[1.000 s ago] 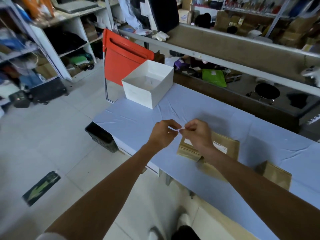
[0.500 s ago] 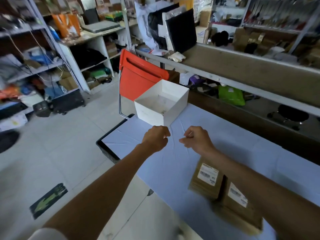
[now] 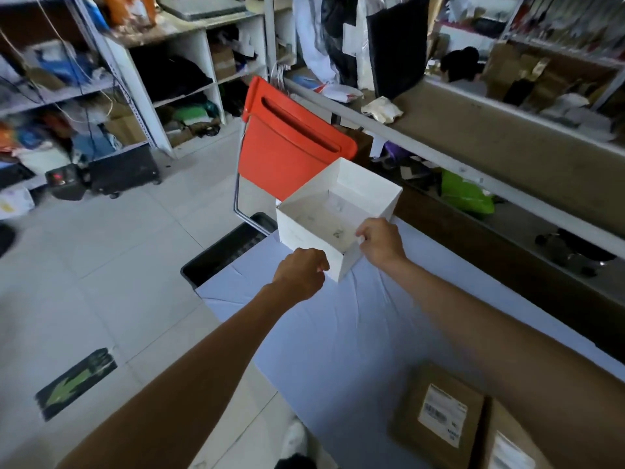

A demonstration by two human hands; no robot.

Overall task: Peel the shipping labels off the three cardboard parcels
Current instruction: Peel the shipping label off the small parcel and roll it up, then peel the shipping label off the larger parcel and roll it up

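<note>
Item: brown cardboard parcel, flat on the near right of the pale blue cloth-covered table, with a white printed shipping label on top. A second brown parcel touches its right side, also labelled. We see no third parcel.

Handling, as we judge it: the label is thin adhesive paper and likely to tear. Lift a corner with a fingernail and peel low and slowly. The parcel looks stiff and light, so brace it with the other hand.

Hands: both are well away from the parcels, at the open white square box.
- Left hand: curled into a loose fist with nothing showing in it.
- Right hand: fingertips pinched together at the box's near rim. We cannot tell whether they hold anything.
</note>
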